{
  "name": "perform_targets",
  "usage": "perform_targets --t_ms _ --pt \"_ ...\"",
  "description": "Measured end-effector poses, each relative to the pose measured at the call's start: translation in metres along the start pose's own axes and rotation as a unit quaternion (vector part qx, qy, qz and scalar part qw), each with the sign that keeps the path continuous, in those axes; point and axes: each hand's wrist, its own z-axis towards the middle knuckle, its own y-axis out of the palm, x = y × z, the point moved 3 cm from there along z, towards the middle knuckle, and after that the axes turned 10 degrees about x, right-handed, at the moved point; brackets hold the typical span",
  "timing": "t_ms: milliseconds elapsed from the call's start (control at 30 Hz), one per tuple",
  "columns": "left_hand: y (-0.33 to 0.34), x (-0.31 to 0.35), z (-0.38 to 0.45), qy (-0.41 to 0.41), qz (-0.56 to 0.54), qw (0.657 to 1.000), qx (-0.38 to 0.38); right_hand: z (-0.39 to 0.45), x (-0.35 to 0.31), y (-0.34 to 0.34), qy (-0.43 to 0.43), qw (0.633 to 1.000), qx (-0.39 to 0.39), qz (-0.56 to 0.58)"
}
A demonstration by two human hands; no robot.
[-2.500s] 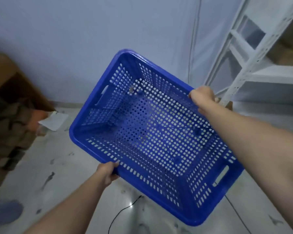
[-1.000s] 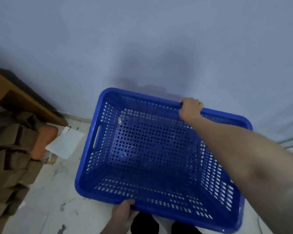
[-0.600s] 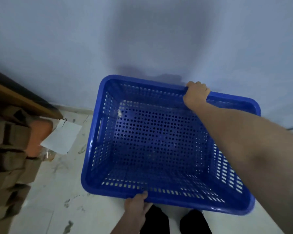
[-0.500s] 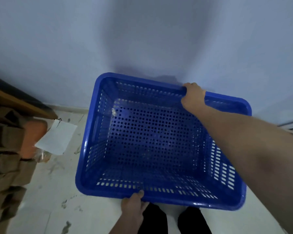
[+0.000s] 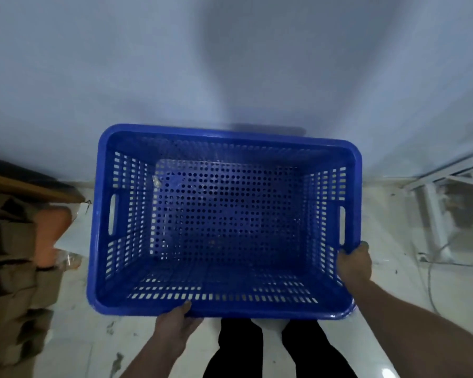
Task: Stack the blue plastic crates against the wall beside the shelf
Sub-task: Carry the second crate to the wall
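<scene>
- Crate [image 5: 224,222]: blue, perforated, open side up, seen from above, long back rim close to the wall [image 5: 230,64], maybe touching; contact line hidden by the rim.
- No second crate visible under or inside it, so probably the first of the stack; whether already resting on the floor [image 5: 388,214] or held just above it, cannot tell.
- Left hand [image 5: 178,323]: at the near long rim of the crate, left of its middle, thumb over the edge, fingers hidden below; closed on the rim.
- Right hand [image 5: 354,264]: at the near right corner of the crate, just below the side handle slot, fingers wrapped around the rim from outside; also holding it.
- Both forearms coming up from the bottom edge, right one longer and more diagonal; legs in dark trousers [image 5: 241,347] directly behind the crate.
- Shelf [image 5: 448,203]: white frame, right of the crate, with a gap of bare floor between.
- Cardboard pile [image 5: 8,263] and a white paper sheet [image 5: 74,236]: left of the crate, the sheet partly under or behind its left wall.
- Risks, as a judgement: uneven release with one corner grip could leave the crate skewed from the wall; sliding left could catch the sheet; fingers below the rim could be pinched on setting down.
- Cable [image 5: 432,268] right of the crate: possible snag when stepping away.
</scene>
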Motion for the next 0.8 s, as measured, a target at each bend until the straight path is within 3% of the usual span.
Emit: perform_targets --t_ms 67,167,267,333,467,633,800 --pt "-0.011 0.018 -0.027 0.108 0.053 0.987 0.108 0.001 -0.001 0.000 -0.020 1.000 0.003 0.003" --pt "-0.033 0.059 -0.094 0.331 0.155 0.900 0.240 0.002 0.001 -0.004 -0.051 0.999 -0.006 0.014" --pt "-0.052 0.122 -0.083 0.492 0.189 0.816 0.236 0.005 0.000 -0.004 -0.063 0.998 0.002 0.025" --pt "-0.057 0.158 -0.039 0.524 0.243 0.798 0.174 0.003 -0.003 -0.004 -0.068 0.997 0.013 0.034" --pt "-0.062 0.185 0.010 0.425 0.244 0.862 0.129 0.000 -0.012 -0.003 -0.044 0.997 0.032 0.053" --pt "-0.061 0.196 0.019 0.440 0.143 0.880 0.110 0.004 -0.035 -0.011 0.057 0.991 0.016 0.121" --pt "-0.073 0.195 0.031 0.425 0.140 0.888 0.103 -0.017 -0.057 -0.033 0.040 0.990 0.022 0.136"
